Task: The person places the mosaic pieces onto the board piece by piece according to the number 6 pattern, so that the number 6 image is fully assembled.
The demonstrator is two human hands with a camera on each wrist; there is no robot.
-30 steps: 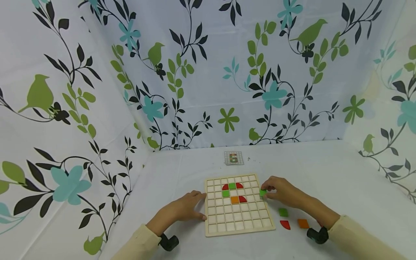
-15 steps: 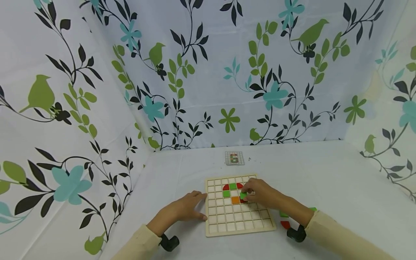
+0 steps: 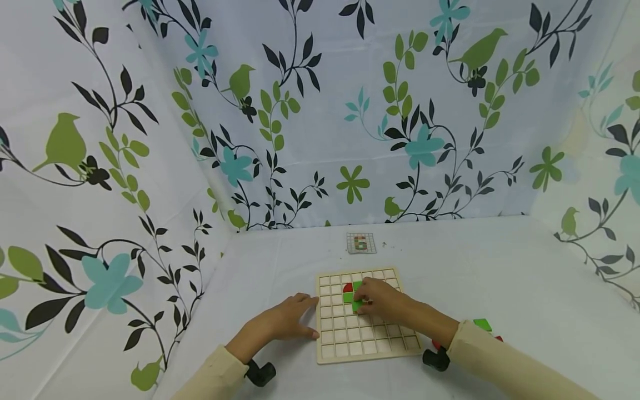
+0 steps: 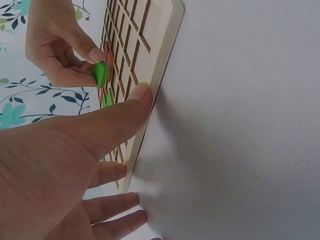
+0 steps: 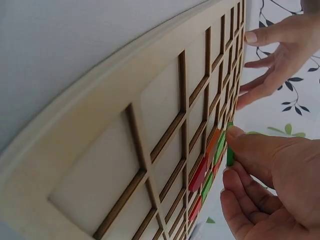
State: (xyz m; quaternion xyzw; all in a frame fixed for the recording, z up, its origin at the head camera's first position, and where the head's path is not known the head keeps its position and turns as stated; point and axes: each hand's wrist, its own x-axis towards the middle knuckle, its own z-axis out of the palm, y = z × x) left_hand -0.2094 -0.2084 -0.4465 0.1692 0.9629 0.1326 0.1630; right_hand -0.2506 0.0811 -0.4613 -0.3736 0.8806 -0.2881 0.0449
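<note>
A pale wooden grid board lies flat on the table. My left hand steadies its left side, thumb on the rim and fingers extended along the edge. Above the upper middle of the board, my right hand pinches a green square tile between thumb and fingertips. Set in the cells below are a red quarter-circle tile and a green tile. The right wrist view also shows an orange tile and another red tile, which my right hand covers in the head view.
A small card with a coloured grid pattern lies behind the board. Right of the board, a loose green tile shows beyond the right sleeve, with bits of red tiles partly hidden by the arm. A patterned curtain hangs behind the table.
My right hand has carried the green tile leftward from beyond the board's right edge to over the coloured tiles. The left hand has stayed at the board's left edge.
</note>
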